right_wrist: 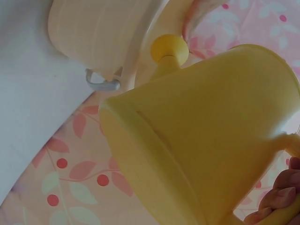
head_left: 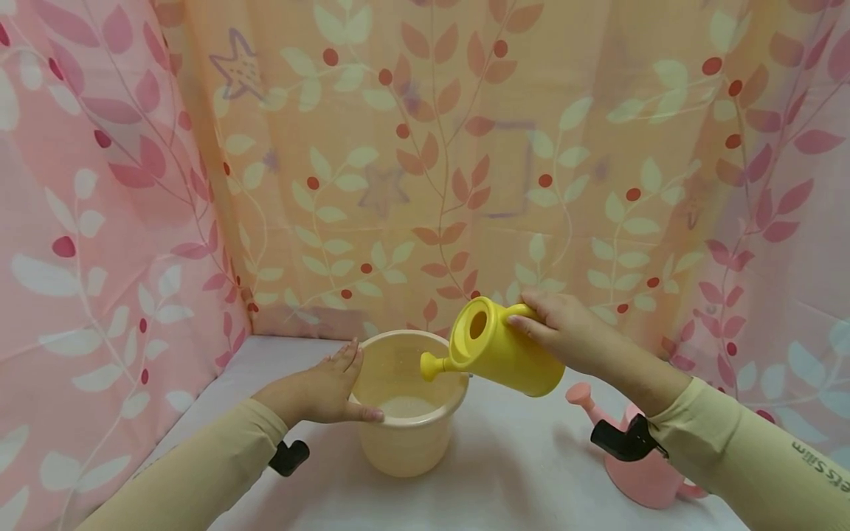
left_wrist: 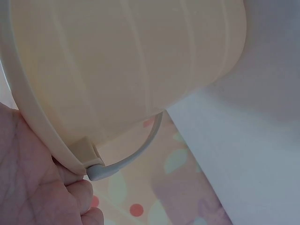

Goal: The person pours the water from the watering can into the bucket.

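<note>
My right hand grips the handle of a yellow watering can, its fingers curled round the handle in the right wrist view. The can leans left, and its spout head hangs over the opening of a cream bucket. The bucket stands upright. At its left rim, my left hand rests with thumb and fingers spread. In the left wrist view the palm lies against the rim, close to the grey bucket handle. No water shows leaving the spout.
A pink watering can stands at the right, partly behind my right forearm and the black wrist mount. White cloth covers the table. Leaf-patterned curtains enclose the back and both sides.
</note>
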A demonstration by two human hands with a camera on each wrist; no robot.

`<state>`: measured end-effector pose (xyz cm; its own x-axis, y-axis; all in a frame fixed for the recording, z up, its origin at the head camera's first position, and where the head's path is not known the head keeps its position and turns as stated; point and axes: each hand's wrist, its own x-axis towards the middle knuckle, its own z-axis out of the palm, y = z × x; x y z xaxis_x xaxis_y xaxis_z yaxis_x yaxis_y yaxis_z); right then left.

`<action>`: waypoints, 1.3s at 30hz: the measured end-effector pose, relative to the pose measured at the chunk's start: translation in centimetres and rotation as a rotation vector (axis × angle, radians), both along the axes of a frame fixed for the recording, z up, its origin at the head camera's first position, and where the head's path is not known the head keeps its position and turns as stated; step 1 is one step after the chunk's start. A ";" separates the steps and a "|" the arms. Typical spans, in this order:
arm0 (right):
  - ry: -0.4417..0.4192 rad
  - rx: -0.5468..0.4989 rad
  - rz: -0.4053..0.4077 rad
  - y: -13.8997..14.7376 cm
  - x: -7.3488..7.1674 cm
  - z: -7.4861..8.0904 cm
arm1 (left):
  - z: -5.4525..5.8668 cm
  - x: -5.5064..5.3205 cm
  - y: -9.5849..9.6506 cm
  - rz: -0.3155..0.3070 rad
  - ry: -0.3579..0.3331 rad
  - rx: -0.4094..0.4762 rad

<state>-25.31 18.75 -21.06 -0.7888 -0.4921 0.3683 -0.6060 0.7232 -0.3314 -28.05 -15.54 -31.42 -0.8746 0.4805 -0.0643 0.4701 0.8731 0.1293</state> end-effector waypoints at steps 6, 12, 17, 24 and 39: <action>0.013 -0.002 -0.002 0.0 0.0 0.0 | 0.0 0.1 0.0 0.001 -0.005 0.002; 0.038 0.003 0.010 0.1 -0.2 -0.2 | 0.0 0.0 -0.1 0.008 -0.008 0.004; 0.022 0.002 0.016 0.0 -0.3 -0.1 | 0.2 0.2 0.0 0.011 -0.011 0.004; 0.017 0.004 0.013 0.0 -0.2 0.0 | 0.1 0.1 0.0 0.006 -0.025 0.006; 0.010 0.015 0.005 0.0 -0.2 0.1 | 0.3 0.2 0.0 0.010 -0.027 -0.010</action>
